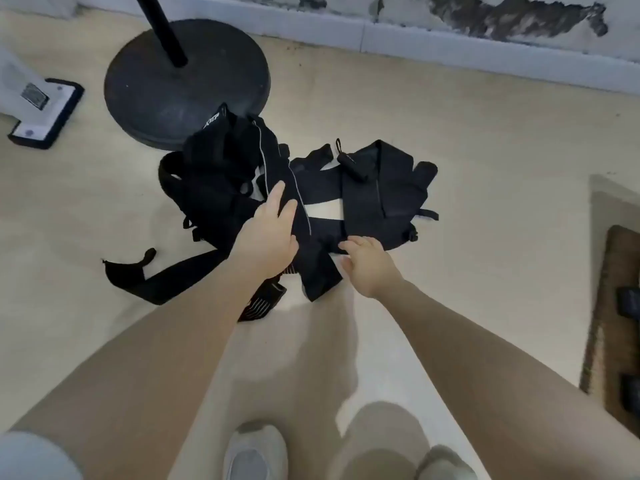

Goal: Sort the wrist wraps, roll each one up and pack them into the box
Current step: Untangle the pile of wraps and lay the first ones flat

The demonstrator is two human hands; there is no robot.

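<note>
Currently a tangled heap of black fabric wrist wraps [277, 188] lies on the pale beige floor [485, 168] at centre frame, just below the round black stand base [187, 84] in the upper left. Left hand [268, 233] rests flat on the heap, fingers straight, pressing a strap with a thin white edge line; grip not closed on anything. Right hand [369, 263] hovers at the lower edge of the pile, fingers loosely spread, touching or nearly touching a strap; can't tell which. Brown box [620, 323] sits at the right edge of frame, well apart from the pile, a couple of dark rolls inside. Judgement: wraps look light, soft, floppy, and will snag on each other via loops and hook patches; best taken by a free strap end, like the one trailing lower left, and pulled out one at a time.
</note>
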